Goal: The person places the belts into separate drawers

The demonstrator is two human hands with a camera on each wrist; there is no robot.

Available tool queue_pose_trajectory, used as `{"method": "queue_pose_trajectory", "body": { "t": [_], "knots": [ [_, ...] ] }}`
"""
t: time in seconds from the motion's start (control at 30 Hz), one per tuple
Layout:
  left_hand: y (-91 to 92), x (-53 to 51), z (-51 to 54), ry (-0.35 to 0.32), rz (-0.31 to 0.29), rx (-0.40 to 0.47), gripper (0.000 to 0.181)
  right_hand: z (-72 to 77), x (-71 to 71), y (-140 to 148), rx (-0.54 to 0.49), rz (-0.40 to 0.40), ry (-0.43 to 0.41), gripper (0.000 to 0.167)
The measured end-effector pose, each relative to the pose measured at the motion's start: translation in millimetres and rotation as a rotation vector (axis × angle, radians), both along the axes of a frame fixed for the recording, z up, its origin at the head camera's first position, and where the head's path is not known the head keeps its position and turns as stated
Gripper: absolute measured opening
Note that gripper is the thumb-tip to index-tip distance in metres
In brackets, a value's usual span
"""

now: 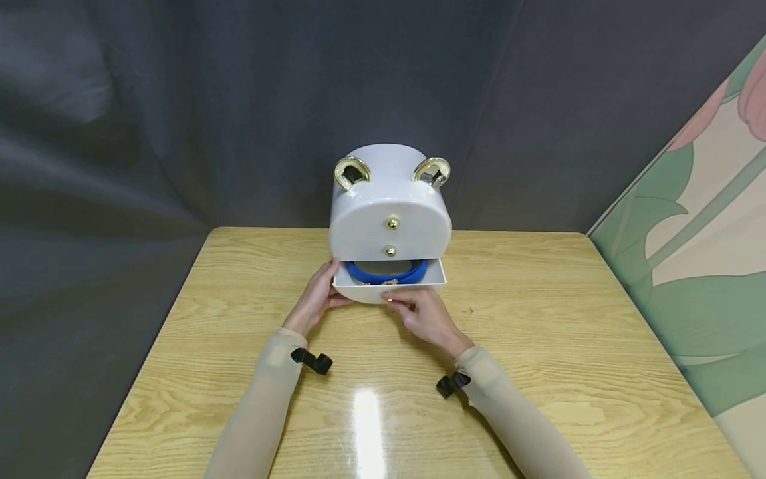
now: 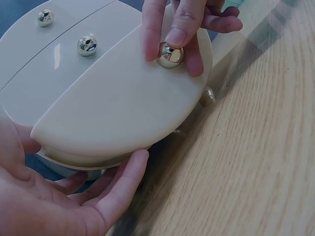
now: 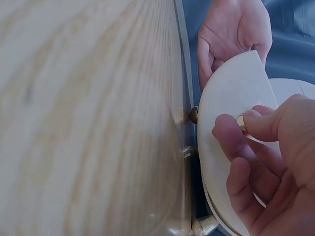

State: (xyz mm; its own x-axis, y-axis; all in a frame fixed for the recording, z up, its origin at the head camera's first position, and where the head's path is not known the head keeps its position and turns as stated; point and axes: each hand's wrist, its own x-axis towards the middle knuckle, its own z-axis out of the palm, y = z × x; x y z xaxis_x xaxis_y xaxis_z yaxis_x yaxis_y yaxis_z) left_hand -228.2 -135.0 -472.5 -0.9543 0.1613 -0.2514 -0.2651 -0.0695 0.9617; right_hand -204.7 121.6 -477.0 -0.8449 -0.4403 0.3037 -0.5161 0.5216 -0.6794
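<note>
A white rounded drawer box point(image 1: 389, 176) with two gold ring-shaped ears stands at the table's back edge. Its bottom drawer point(image 1: 359, 293) is pulled out, and inside lies a blue coiled strap point(image 1: 413, 274) with small gold-coloured parts. My left hand point(image 1: 317, 299) holds the box's lower left side, fingers curled underneath, as the left wrist view shows. Between thumb and fingers, my right hand point(image 1: 426, 318) pinches the gold knob point(image 2: 170, 55) on the bottom drawer's front. Two more gold knobs point(image 2: 87, 45) mark the closed drawers above.
The wooden table point(image 1: 538, 346) spreads around the box on both sides and in front. A dark curtain point(image 1: 269, 113) hangs right behind the box and along the left. At the right stands a flower-patterned panel point(image 1: 706, 266).
</note>
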Motion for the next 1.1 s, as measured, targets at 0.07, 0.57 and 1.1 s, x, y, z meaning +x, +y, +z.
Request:
{"method": "queue_pose_trajectory", "body": {
  "t": [0.07,0.57,1.1],
  "knots": [
    [-0.3,-0.2,-0.5,0.001,-0.005,0.007,0.060,-0.3,-1.8,0,-0.006,-0.008,-0.003,0.023],
    [0.4,0.4,1.3,0.008,-0.017,0.021,0.065,-0.6,-13.6,-6,-0.015,-0.076,0.014,0.023],
    [1.1,0.9,1.1,-0.007,-0.023,0.026,0.066,-6.3,-24.3,-10,-0.084,-0.125,-0.015,0.023]
  ]
}}
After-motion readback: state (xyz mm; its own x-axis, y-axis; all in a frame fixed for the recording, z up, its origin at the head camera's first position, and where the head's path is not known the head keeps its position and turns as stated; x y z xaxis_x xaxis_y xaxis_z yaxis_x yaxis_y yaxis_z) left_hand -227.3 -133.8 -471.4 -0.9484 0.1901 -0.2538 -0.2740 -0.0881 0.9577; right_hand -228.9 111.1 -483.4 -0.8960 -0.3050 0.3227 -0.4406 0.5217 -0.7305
